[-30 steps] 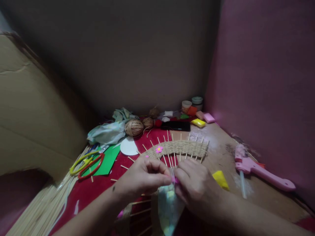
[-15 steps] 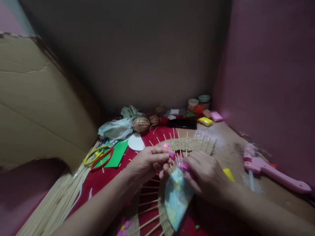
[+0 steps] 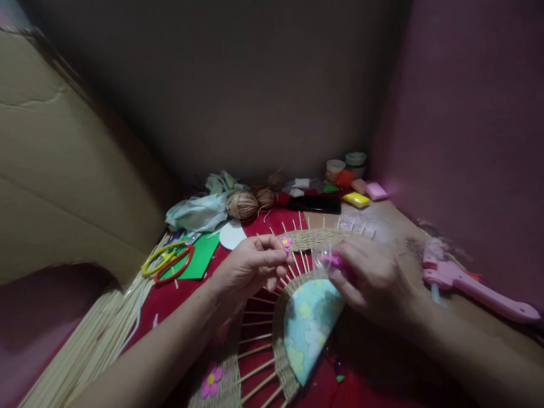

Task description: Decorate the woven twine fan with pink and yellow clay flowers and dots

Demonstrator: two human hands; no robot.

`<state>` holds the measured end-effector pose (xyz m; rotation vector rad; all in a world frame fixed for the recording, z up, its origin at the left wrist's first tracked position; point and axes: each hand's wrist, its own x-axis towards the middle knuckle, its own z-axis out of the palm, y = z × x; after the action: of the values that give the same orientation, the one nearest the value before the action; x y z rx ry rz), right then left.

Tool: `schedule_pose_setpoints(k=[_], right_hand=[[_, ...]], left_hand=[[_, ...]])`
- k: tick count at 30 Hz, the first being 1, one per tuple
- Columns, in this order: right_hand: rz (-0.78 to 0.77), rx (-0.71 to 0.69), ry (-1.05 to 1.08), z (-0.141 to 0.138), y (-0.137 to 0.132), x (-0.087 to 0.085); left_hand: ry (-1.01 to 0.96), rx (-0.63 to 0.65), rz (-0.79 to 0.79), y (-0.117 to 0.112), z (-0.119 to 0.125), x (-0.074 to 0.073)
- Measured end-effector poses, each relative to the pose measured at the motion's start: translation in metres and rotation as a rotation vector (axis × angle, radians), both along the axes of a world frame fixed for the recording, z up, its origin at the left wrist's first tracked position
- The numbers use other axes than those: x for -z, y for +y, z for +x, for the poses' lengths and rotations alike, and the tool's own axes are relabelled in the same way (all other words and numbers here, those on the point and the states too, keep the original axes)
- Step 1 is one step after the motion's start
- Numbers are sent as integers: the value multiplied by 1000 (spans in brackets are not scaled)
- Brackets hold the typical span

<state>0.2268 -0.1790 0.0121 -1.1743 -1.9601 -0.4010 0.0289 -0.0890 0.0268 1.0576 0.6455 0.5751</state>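
Two hands, both occupied: your left hand [image 3: 251, 264] pinches a small magenta lump [image 3: 286, 253]; your right hand [image 3: 374, 275] grips a clear plastic packet [image 3: 321, 262] with magenta inside. Below them lies an arched tan-twine-and-pale-stick weave [image 3: 279, 334]; its half-round, pale-blue floral cloth [image 3: 312, 326] sits nearer your right, straight edge slanting away rightward.

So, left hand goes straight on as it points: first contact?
Likely the crinkled clear plastic wrapper in the right hand; depth is unclear, so thin pale wooden sticks could come first.
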Motion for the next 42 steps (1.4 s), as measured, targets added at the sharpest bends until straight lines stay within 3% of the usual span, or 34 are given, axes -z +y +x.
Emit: schedule_pose_setpoints(k=[14, 26, 32, 38, 42], right_hand=[[134, 103, -80, 16, 9, -4], [93, 112, -88, 16, 10, -1], [91, 88, -61, 15, 9, -1], [77, 102, -74, 16, 9, -2], [76, 115, -82, 16, 9, -3]], left_hand=[[7, -4, 35, 3, -1, 0], [-117, 170, -28, 2, -2, 6], [-71, 62, 18, 3, -1, 3], [-114, 90, -26, 4, 1, 3], [-102, 44, 0, 3, 1, 2]])
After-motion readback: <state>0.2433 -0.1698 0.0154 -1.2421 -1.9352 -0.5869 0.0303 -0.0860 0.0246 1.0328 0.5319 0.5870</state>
